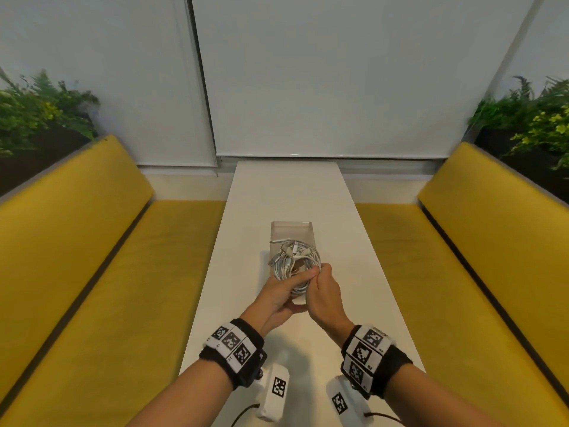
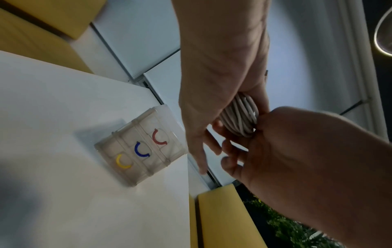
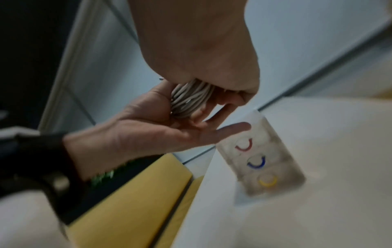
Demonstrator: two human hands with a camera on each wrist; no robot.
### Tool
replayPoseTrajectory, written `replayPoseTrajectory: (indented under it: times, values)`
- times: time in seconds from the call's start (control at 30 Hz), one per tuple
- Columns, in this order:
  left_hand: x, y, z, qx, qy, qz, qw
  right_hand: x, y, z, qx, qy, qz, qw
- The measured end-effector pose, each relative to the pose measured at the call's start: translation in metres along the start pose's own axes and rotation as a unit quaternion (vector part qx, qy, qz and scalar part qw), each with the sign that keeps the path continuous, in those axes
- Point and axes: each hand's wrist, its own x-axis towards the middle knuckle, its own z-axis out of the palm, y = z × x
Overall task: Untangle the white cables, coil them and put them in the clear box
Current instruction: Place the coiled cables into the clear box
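Note:
The white cables are wound into one round coil (image 1: 296, 257) with several plugs sticking out at its top. Both hands hold it in the air just above the clear box (image 1: 291, 224), which stands on the white table (image 1: 357, 266). My left hand (image 1: 300, 280) cups the coil's near side from below, thumb laid across the strands. My right hand (image 1: 321, 272) pinches the same near side from the right. The wrist views show the coil (image 2: 239, 117) (image 3: 191, 99) squeezed between the left hand (image 2: 212, 83) (image 3: 159, 130) and the right hand (image 2: 286, 151) (image 3: 212, 63). The clear box (image 2: 140, 146) (image 3: 260, 161) has red, blue and yellow arcs on its floor.
The table is long and narrow, running away from me to a wall with white blinds. Yellow benches (image 1: 129, 272) (image 1: 468, 272) flank it on both sides. Green plants (image 1: 40, 112) (image 1: 532, 118) stand behind the bench backs.

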Motion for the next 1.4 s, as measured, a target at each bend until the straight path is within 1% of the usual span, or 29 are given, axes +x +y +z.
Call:
replayPoseTrajectory:
  times: [0.07,0.13,0.23,0.27,0.33,0.4,0.53,0.6,0.63,0.67,0.7,0.73,0.77,0.8,0.83,0.9,1.03,1.17,1.33,1.4]
  values:
    - [0.0,0.004,-0.001,-0.023,-0.009,-0.018,1.0,-0.002,0.001,-0.002,-0.114,-0.031,-0.038,0.992]
    - [0.0,0.008,-0.002,-0.033,-0.003,-0.023,0.999,-0.008,0.001,-0.001,-0.197,-0.044,-0.045,0.978]
    - [0.001,0.011,-0.005,-0.022,0.01,-0.02,1.0,-0.013,-0.004,-0.003,-0.251,-0.012,-0.026,0.968]
    - [0.0,0.01,-0.006,-0.022,0.011,-0.017,1.0,-0.012,-0.004,-0.004,-0.277,-0.015,-0.03,0.96]
    - [0.0,0.007,-0.007,-0.02,0.012,-0.014,1.0,-0.009,-0.003,-0.005,-0.317,-0.048,-0.038,0.947]
    - [0.0,0.003,-0.008,-0.007,0.024,-0.013,1.0,-0.008,0.0,-0.005,-0.307,-0.095,-0.036,0.946]
    - [0.003,-0.005,-0.014,0.043,0.093,-0.007,0.995,-0.009,0.008,0.0,-0.261,-0.195,-0.028,0.945]
    - [0.004,-0.006,-0.016,0.04,0.119,-0.001,0.992,-0.002,0.007,0.0,-0.243,-0.237,-0.03,0.94]
    - [0.004,-0.004,-0.018,0.032,0.123,0.0,0.992,0.003,0.006,0.0,-0.215,-0.25,-0.036,0.943]
    - [0.004,-0.002,-0.021,0.021,0.123,-0.001,0.992,0.009,0.006,0.0,-0.163,-0.259,-0.029,0.952]
    - [0.004,0.0,-0.024,0.009,0.118,-0.006,0.993,0.013,0.007,-0.001,-0.089,-0.258,-0.018,0.962]
    - [0.003,0.003,-0.028,-0.001,0.11,-0.013,0.994,0.018,0.008,-0.004,0.002,-0.246,0.015,0.969]
    - [0.002,0.004,-0.033,-0.008,0.103,-0.02,0.994,0.022,0.009,-0.007,0.086,-0.23,0.07,0.967]
    - [0.001,0.004,-0.038,-0.011,0.1,-0.025,0.995,0.025,0.013,-0.009,0.152,-0.209,0.132,0.957]
    - [-0.002,0.003,-0.043,-0.01,0.099,-0.029,0.995,0.029,0.019,-0.009,0.183,-0.181,0.185,0.949]
    - [-0.006,-0.001,-0.053,-0.005,0.1,-0.037,0.994,0.037,0.037,0.001,0.199,-0.138,0.241,0.94]
    - [-0.01,-0.007,-0.072,-0.013,0.112,-0.044,0.993,0.051,0.062,0.038,0.233,-0.091,0.279,0.927]
    - [-0.011,-0.005,-0.084,0.0,0.117,-0.042,0.992,0.068,0.065,0.067,0.291,-0.038,0.316,0.902]
    - [-0.006,0.006,-0.096,0.023,0.135,-0.035,0.99,0.083,0.068,0.082,0.345,0.02,0.354,0.869]
    - [-0.002,0.008,-0.099,0.023,0.144,-0.033,0.989,0.086,0.066,0.085,0.357,0.032,0.368,0.858]
